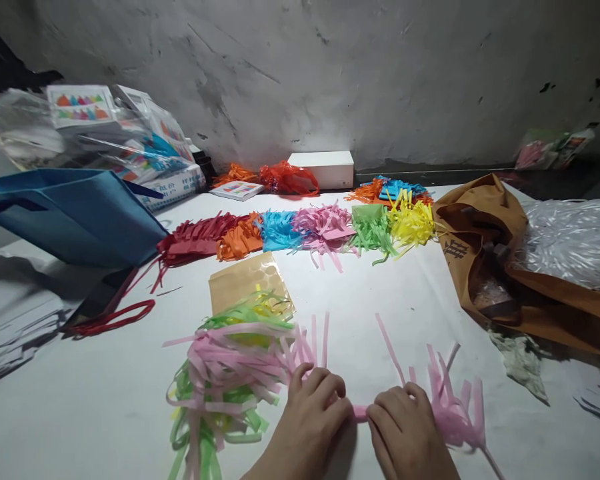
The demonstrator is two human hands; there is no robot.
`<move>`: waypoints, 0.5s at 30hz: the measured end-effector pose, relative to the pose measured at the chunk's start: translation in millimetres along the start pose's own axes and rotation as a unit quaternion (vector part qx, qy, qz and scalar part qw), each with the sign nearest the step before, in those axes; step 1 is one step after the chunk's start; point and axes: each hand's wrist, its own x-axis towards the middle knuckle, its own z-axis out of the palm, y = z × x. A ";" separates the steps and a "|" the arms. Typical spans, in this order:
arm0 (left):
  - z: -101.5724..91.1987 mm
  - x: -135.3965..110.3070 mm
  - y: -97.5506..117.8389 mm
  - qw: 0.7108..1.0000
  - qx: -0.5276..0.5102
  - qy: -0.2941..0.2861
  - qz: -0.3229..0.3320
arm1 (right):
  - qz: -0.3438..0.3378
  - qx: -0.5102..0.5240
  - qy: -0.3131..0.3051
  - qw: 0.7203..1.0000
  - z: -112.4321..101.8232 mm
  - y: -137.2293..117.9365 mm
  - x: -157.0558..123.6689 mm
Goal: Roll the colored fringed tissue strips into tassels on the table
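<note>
Both my hands rest at the near edge of a white table [390, 293]. My left hand [313, 410] and my right hand [405, 427] are closed on the same pink fringed paper strip [450, 400], pinching its rolled middle between them. Pink fringes fan out to the left and right of my fingers. Just left of my left hand lies a loose heap of pink, green and yellow fringed paper [225, 380]. Behind the heap sits a tan plastic sheet [247, 280].
A row of fringed paper piles [300, 233] in red, orange, blue, pink, green and yellow crosses the table's middle. A blue bag [75, 213] lies at left, a brown bag [495, 253] at right. A white box [323, 168] stands against the wall.
</note>
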 end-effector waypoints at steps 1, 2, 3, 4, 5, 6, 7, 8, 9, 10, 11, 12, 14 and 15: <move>0.0 -0.3 0.1 1.000 -0.008 0.009 0.014 | 0.001 0.006 0.000 1.000 1.0 -1.1 0.1; 0.1 -0.5 0.2 1.000 -0.015 0.012 0.020 | -0.001 0.006 -0.002 1.000 2.0 -2.5 0.4; 0.0 -0.4 0.4 1.000 -0.022 0.008 0.020 | -0.005 -0.001 -0.006 1.000 2.8 -3.9 0.8; -0.4 -0.2 0.6 0.999 -0.030 -0.004 0.013 | -0.009 -0.009 -0.011 1.000 3.0 -4.8 0.9; -1.4 0.3 0.6 0.999 -0.036 -0.021 0.002 | -0.011 -0.013 -0.016 1.000 2.5 -4.7 0.5; -2.8 0.8 0.5 0.998 -0.042 -0.039 -0.012 | -0.013 -0.012 -0.020 1.000 0.9 -3.5 -0.7; -4.5 1.4 0.1 0.997 -0.048 -0.055 -0.029 | -0.015 -0.005 -0.022 1.000 -2.0 -0.9 -2.9; -6.4 1.9 -0.3 0.995 -0.054 -0.070 -0.043 | -0.016 0.004 -0.019 1.000 -6.0 2.9 -6.1; -8.2 2.4 -0.9 0.994 -0.059 -0.081 -0.054 | -0.018 0.014 -0.015 1.000 -10.7 7.5 -10.3; -9.8 2.7 -1.6 0.992 -0.060 -0.089 -0.058 | -0.021 0.022 -0.011 0.999 -15.8 12.4 -15.1; -11.1 2.9 -2.1 0.992 -0.058 -0.094 -0.057 | -0.021 0.026 -0.007 0.999 -20.7 16.9 -20.1; -12.0 2.8 -2.4 0.992 -0.053 -0.098 -0.052 | -0.018 0.026 -0.002 0.999 -24.8 20.6 -24.8; -12.6 1.9 -2.2 0.993 -0.036 -0.108 -0.038 | -0.005 0.019 0.008 1.000 -29.3 23.8 -32.3; -12.3 1.3 -1.6 0.993 -0.028 -0.112 -0.035 | 0.006 0.014 0.014 1.000 -29.5 23.0 -34.6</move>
